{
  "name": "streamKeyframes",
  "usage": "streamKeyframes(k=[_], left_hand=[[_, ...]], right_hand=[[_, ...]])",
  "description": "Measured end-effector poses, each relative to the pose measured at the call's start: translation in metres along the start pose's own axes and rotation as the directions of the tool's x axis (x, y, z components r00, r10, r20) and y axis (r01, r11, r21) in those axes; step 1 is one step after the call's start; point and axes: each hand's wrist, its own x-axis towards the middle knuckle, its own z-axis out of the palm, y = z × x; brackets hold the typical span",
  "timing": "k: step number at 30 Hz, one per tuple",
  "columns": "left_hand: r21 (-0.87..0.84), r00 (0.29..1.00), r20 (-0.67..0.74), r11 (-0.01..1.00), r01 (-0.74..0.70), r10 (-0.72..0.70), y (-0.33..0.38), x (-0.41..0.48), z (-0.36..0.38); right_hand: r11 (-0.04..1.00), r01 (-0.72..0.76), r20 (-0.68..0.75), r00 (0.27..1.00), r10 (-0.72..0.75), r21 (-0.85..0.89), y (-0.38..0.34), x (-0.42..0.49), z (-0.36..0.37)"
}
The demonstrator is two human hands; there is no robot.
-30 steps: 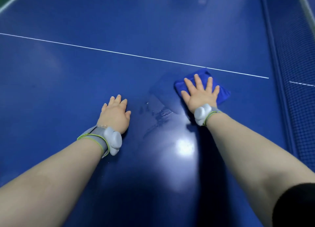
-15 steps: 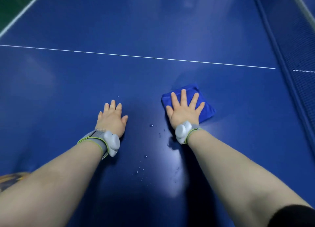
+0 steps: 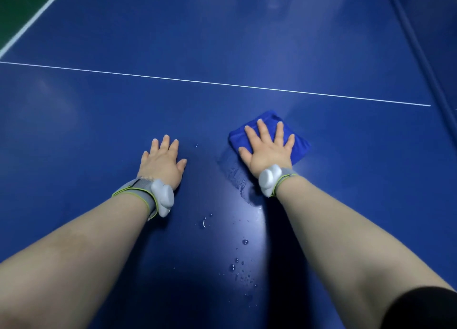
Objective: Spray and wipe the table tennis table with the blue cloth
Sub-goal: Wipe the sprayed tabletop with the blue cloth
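Observation:
A folded blue cloth (image 3: 300, 144) lies on the dark blue table tennis table (image 3: 99, 131), just this side of its white centre line. My right hand (image 3: 268, 147) presses flat on the cloth with straight, spread fingers. My left hand (image 3: 162, 161) rests flat on the bare table to the left, holding nothing. Water droplets (image 3: 241, 264) and a wet smear (image 3: 237, 178) sit on the surface between my forearms. No spray bottle is in view.
The net (image 3: 435, 64) runs along the right side of the table. The table's white edge line (image 3: 32, 19) and a green floor (image 3: 14, 5) show at the top left.
My right hand slid the cloth toward me and left, then a little back to the right, leaving a wet trail. My left hand stayed planted on the table.

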Motion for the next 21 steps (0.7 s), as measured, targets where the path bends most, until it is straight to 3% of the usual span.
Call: streamKeyframes(k=[5,11,17,21], left_hand=[[0.007,0.999,0.010,0.999,-0.039,0.038,-0.010,0.016,-0.008],[0.054,0.997,-0.049,0.997,-0.058,0.061,-0.008,0.013,-0.019],[-0.008,0.997,-0.064,0.999,-0.032,0.031,-0.015,0.030,-0.009],[-0.025,0.999,-0.032,0.999,-0.028,0.027,-0.017,0.037,-0.007]], right_hand=[[0.975,-0.220,-0.018,0.975,0.221,0.037,0.036,0.038,-0.011],[0.890,-0.454,-0.046,0.889,0.456,0.044,0.059,0.074,-0.020],[0.902,-0.431,-0.039,0.902,0.431,-0.003,0.043,0.107,-0.028],[0.953,-0.304,-0.037,0.952,0.303,-0.017,-0.004,0.129,-0.030]])
